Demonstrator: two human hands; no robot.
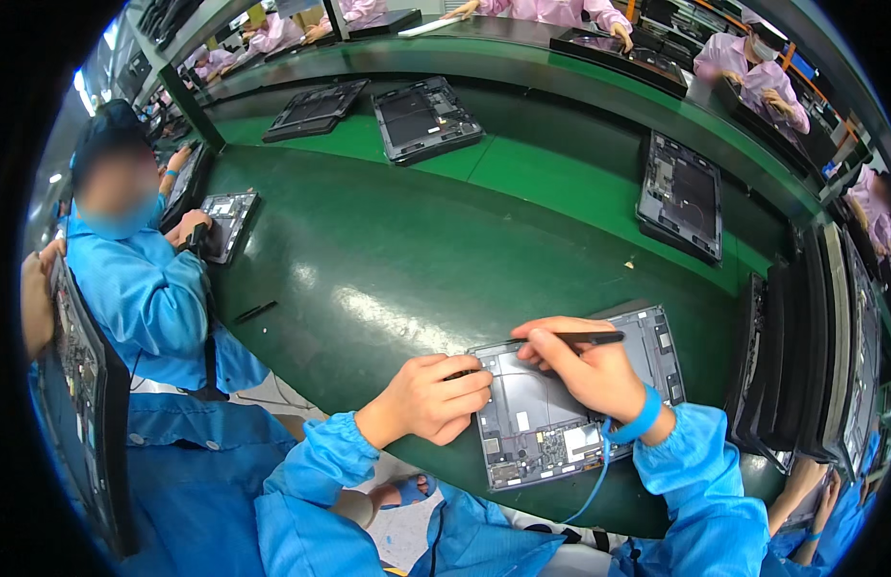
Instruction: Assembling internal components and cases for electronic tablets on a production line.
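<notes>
An opened tablet [546, 399], with its grey inner panel and a circuit board [561, 448] showing, lies on the green table in front of me. My right hand [590, 370] is over its upper part, pinching a slim black pen-shaped tool [592, 338] that lies nearly level across my fingers. A blue wrist strap [645, 413] with a cord is on that wrist. My left hand [434, 396] is closed at the tablet's left edge, fingertips against it. Something small and dark shows between its fingers, too hidden to name.
More opened tablets lie along the far strip, such as one [424, 117] in the middle and one [681, 197] at right. Black trays [792, 356] stand stacked on my right. A co-worker in blue [143, 279] handles another tablet [229, 223] at left. A black tool [256, 312] lies nearby.
</notes>
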